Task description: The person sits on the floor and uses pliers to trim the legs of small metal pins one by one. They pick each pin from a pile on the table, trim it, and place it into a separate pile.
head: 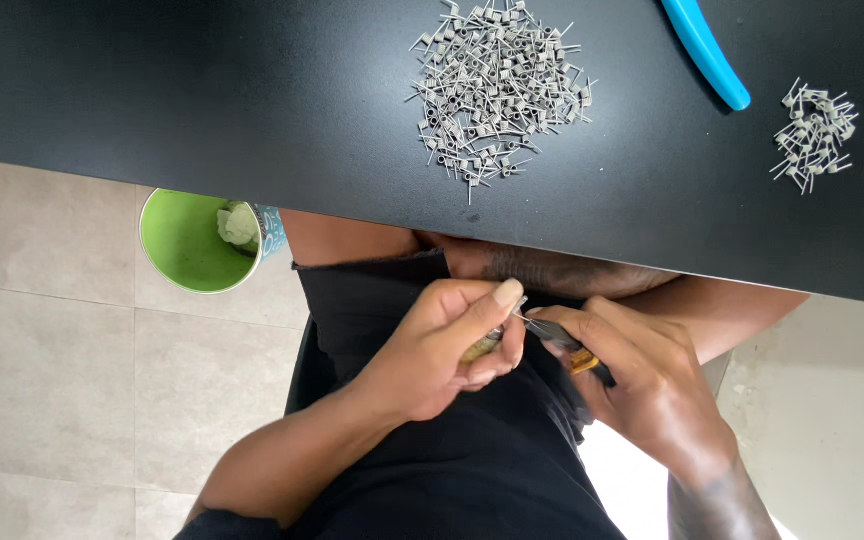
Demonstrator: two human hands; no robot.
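Over my lap, below the edge of the black table (202,110), my left hand (442,345) pinches a small metal coil part (497,335) between thumb and fingers. My right hand (637,375) grips a thin tool with a yellow and black handle (577,352), and its tip touches the part in my left hand. A large heap of small grey wire coils (497,85) lies on the table top. A smaller heap of the same coils (812,135) lies at the right.
A blue tool handle (707,50) lies on the table between the two heaps. A green bin (192,245) with crumpled paper inside stands on the tiled floor (42,350) at my left. I am wearing black shorts (452,470).
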